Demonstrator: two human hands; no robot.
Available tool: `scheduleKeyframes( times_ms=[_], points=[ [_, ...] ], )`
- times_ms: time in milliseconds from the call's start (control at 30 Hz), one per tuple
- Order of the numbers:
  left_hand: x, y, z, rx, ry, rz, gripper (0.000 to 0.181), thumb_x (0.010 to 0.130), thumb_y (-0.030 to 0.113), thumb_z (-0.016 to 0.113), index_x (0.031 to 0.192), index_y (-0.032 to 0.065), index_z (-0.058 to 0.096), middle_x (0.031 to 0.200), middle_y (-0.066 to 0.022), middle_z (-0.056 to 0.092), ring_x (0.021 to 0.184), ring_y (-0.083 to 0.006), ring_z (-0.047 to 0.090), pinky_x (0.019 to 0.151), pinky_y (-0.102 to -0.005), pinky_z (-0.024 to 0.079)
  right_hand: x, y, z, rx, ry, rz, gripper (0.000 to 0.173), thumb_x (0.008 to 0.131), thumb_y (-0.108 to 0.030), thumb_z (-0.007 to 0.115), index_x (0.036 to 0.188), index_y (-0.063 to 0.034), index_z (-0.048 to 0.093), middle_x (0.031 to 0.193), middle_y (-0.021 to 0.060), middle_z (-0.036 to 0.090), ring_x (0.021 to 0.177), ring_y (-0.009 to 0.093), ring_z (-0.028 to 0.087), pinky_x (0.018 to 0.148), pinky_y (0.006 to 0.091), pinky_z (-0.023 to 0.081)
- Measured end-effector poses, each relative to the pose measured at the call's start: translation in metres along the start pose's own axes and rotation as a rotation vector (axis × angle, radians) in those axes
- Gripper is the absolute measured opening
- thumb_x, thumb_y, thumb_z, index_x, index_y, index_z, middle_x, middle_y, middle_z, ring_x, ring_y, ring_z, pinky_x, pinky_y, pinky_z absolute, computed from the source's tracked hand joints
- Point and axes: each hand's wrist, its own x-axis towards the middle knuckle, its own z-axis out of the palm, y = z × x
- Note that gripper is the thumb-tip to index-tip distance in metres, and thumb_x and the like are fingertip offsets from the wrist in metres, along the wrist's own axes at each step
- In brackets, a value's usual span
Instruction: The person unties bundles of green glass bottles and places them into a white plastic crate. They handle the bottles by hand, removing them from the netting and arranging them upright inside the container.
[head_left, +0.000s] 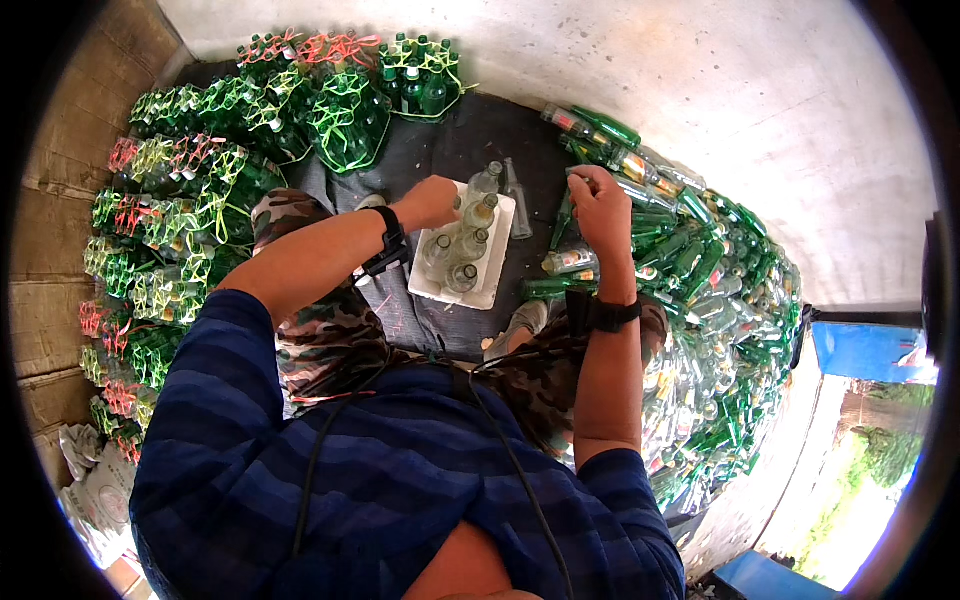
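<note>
A white foam box (493, 279) stands on the dark floor covering between my legs, with several upright clear glass bottles (472, 244) in it. My left hand (432, 202) is closed at the box's upper left side, its fingers at the neck of a glass bottle. To the right, my right hand (602, 201) is at the edge of the bottle pile, thumb and fingertips close together beside a green glass bottle (562, 220). Whether they grip a bottle neck is unclear. A clear glass bottle (517, 206) lies on the floor just right of the box.
Loose green and clear bottles are heaped (705, 300) along the right wall. Upright green bottles tied in bundles with green and red plastic strapping (349, 124) fill the left side and back. My shoe (529, 319) is near the box's lower right corner.
</note>
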Motion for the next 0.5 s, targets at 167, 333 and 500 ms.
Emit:
scheduleKeyframes(
  times_ms=[167,333,500],
  points=[
    [-0.006,0.008,-0.005,-0.009,-0.019,0.002,0.03,0.078,0.025,0.071,0.089,-0.0036,0.074,0.094,-0.0253,0.071,0.093,-0.041,0.069,0.083,-0.0477,0.056,0.001,0.006,0.002,-0.035,0.022,-0.036,0.023,0.096,-0.021,0.067,0.112,-0.0048,0.072,0.072,0.0035,0.066,0.062,0.008,0.06,0.059,0.0269,0.048],
    [-0.006,0.013,-0.006,0.04,-0.054,-0.028,0.029,0.079,0.024,0.07,0.09,-0.0031,0.074,0.096,-0.0246,0.072,0.095,-0.0403,0.07,0.085,-0.0475,0.056,0.002,0.006,0.002,-0.047,0.023,-0.048,0.022,0.096,-0.019,0.068,0.111,-0.0048,0.072,0.071,0.0031,0.066,0.061,0.008,0.06,0.058,0.0266,0.048],
    [-0.007,0.011,-0.001,0.087,-0.033,0.022,0.033,0.081,0.031,0.072,0.09,-0.0002,0.075,0.093,-0.0231,0.073,0.088,-0.0402,0.071,0.08,-0.0489,0.057,0.001,0.006,0.001,-0.052,0.019,-0.057,0.021,0.095,-0.019,0.068,0.111,-0.0046,0.072,0.071,0.0031,0.066,0.06,0.008,0.059,0.057,0.0263,0.047]
  ],
)
